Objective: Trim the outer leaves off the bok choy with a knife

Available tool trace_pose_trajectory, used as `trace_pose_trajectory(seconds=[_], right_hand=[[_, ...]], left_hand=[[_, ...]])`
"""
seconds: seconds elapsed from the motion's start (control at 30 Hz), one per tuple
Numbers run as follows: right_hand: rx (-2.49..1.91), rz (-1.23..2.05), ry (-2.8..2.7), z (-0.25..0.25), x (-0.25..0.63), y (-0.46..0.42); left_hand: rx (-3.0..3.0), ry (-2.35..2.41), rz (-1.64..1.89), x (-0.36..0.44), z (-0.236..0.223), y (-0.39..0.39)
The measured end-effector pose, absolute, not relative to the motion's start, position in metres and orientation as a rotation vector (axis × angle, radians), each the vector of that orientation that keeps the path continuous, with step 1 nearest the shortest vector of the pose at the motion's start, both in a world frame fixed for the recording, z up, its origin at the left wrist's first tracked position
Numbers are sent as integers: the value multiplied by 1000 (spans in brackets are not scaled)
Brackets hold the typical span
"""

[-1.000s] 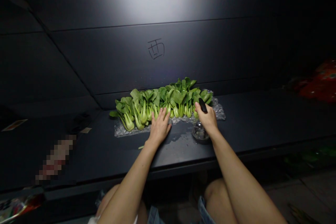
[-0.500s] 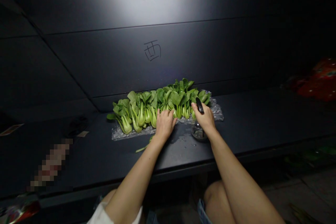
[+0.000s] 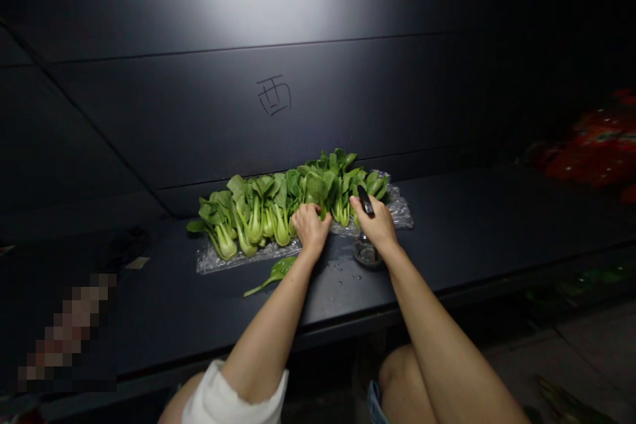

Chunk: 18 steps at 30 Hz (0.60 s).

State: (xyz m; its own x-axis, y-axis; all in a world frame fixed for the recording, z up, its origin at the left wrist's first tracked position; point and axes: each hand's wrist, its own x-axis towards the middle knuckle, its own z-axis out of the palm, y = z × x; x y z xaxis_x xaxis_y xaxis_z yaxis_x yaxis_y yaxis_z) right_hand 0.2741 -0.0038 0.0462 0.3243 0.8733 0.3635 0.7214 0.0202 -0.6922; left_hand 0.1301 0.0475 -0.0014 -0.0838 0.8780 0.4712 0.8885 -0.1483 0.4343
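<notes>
A row of green bok choy (image 3: 254, 222) lies on crinkled clear plastic wrap (image 3: 213, 261), leaves toward the wall and pale bases toward me. My left hand (image 3: 311, 228) is at the middle of the row, its fingers curled over the stems of a bok choy, which it largely hides. In my right hand (image 3: 380, 225) is a spray bottle (image 3: 366, 253) with a black trigger head and a clear body, standing upright at the row's right end. One loose leaf (image 3: 282, 269) rests on the dark surface beside my left forearm, in front of the wrap.
Water drops spot the dark bench (image 3: 342, 291) in front of the bottle. Behind the row rises a dark panel wall (image 3: 338, 99) with a written character. Red shiny packages (image 3: 591, 149) sit far right, and a small pale card (image 3: 138, 264) lies at left.
The view has shifted slightly, so the scene sits further left. My left fingers are more curled over the bok choy, and more of the loose leaf shows. My right hand still holds the spray bottle.
</notes>
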Motion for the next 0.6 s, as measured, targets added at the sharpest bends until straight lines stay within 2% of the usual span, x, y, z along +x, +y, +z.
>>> trace_pose_trajectory(seconds=[0.13,0.27,0.4,0.6], right_hand=[[-1693,232,-1460,48,272,-5],[-1777,232,-1456,51,269,-5],[-1827,234,-1461,53,269,-6],[-1794,202,-1448,51,268,-5]], left_hand=[[-2063,-2145,-1296,125,8,50],[-2119,-2223,-1167,121,16,47],[-2304,-2045,-996,119,11,43],[-2447,-1810,-1215,118,-1,43]])
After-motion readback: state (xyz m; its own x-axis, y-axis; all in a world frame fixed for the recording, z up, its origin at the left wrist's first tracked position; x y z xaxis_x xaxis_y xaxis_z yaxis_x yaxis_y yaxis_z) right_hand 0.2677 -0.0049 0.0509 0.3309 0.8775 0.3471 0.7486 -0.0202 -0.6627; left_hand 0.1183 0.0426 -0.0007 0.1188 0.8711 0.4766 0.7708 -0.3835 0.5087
